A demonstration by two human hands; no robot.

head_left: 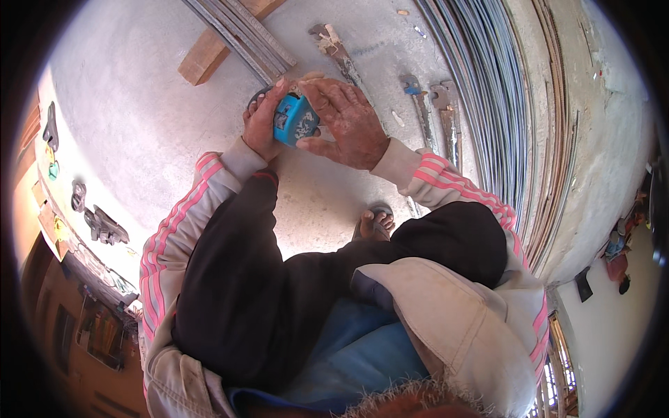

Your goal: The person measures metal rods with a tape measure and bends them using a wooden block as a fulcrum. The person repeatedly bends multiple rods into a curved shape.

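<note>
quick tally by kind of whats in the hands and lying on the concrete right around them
Blue tape measure, held between left hand and right hand: 1
Long metal hand tools lying on the floor: 3
Wooden plank: 1
Bundle of flat steel bars: 1
Total: 6

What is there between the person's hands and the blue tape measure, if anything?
Nothing visible. Both hands are on the blue tape measure: the left hand grips its left side and the right hand covers its right side, thumb underneath. The bundle of steel rods lies apart, to the right on the concrete floor.
</note>
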